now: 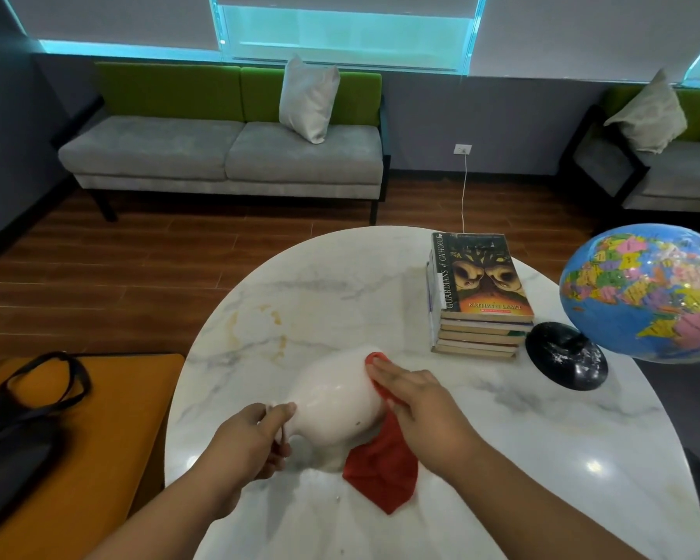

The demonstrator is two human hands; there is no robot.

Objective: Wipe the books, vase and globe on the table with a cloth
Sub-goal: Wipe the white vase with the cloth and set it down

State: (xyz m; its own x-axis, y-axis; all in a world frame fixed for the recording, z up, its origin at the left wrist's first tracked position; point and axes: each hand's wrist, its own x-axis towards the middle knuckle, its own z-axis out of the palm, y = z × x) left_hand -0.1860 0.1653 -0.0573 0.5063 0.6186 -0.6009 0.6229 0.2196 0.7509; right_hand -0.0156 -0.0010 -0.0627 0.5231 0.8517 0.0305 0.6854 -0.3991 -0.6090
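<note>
Gripping white vase (334, 398) by neck in left hand (251, 442), holding it tipped, neck pointing near-left, pressing red cloth (380, 474) on body under flat-fingered right hand (425, 414), open bench (320, 284) lying beyond, books (481, 284) sitting far-right

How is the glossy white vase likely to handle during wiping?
The glossy white vase looks rigid and probably ceramic, so likely fragile against the marble table. Its shiny glaze may be slippery. Tilted, with the left hand gripping its neck and the right hand pressing the red cloth on its rounded body, it could roll if released.
</note>
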